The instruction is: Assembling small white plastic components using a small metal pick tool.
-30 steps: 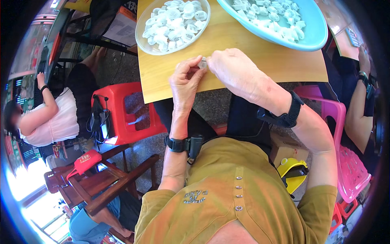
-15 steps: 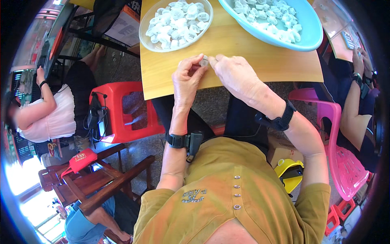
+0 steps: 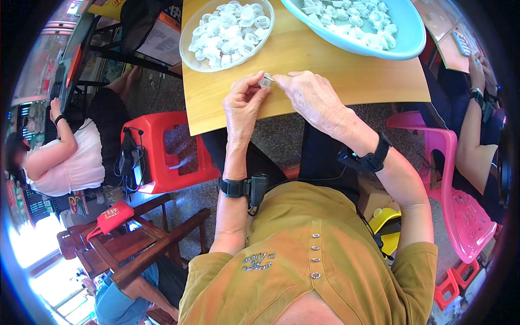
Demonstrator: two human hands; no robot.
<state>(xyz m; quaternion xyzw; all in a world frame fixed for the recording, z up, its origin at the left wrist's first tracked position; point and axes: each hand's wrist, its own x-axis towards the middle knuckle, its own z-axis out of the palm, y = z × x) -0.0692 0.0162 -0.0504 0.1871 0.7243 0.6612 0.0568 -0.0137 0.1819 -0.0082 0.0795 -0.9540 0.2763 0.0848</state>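
Over the near edge of the wooden table (image 3: pixel 208 108), my left hand (image 3: pixel 241 105) pinches a small translucent plastic piece (image 3: pixel 264 83) between thumb and fingertips. My right hand (image 3: pixel 317 98) is closed on a thin metal tool (image 3: pixel 269 79), whose short tip meets the piece; its handle is hidden inside my fingers. Just beyond my left hand, a clear round bowl (image 3: pixel 208 67) is heaped with similar whitish pieces. A light blue basin (image 3: pixel 414 38) at the far right of the table holds more of them.
A red plastic stool (image 3: pixel 157 176) stands left of my legs, a brown wooden chair (image 3: pixel 154 246) nearer. On the right is a pink plastic chair (image 3: pixel 447 184). A person in a pale top (image 3: pixel 67 157) sits at left; another person's hands (image 3: pixel 479 70) show at far right.
The metal tip now shows at the plastic piece, where my right fingertips were before. Both hands stay close together; the whole view has shifted slightly.
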